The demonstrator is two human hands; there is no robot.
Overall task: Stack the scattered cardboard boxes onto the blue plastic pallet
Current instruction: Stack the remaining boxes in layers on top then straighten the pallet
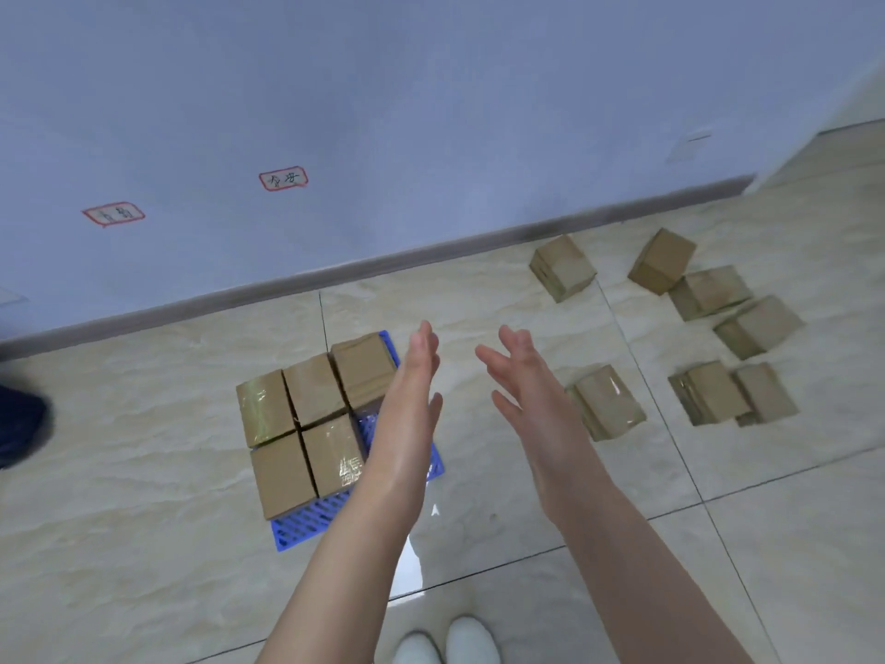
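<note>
A blue plastic pallet (pixel 306 522) lies on the tiled floor left of centre, with several taped cardboard boxes (pixel 311 419) packed side by side on it. Its near right part shows bare blue grid. Both hands are raised, palms facing each other, fingers straight, holding nothing. My left hand (pixel 414 376) hovers above the pallet's right edge. My right hand (pixel 522 376) is just left of a loose box (pixel 606 400) on the floor. Several more loose boxes (pixel 732 328) lie scattered to the right, one (pixel 562 266) nearer the wall.
A pale blue wall with a dark skirting board (pixel 383 266) runs behind the pallet. Two red-bordered labels (pixel 282 178) are stuck on the wall. My white shoes (pixel 448 644) show at the bottom. A dark object (pixel 19 424) sits at the left edge.
</note>
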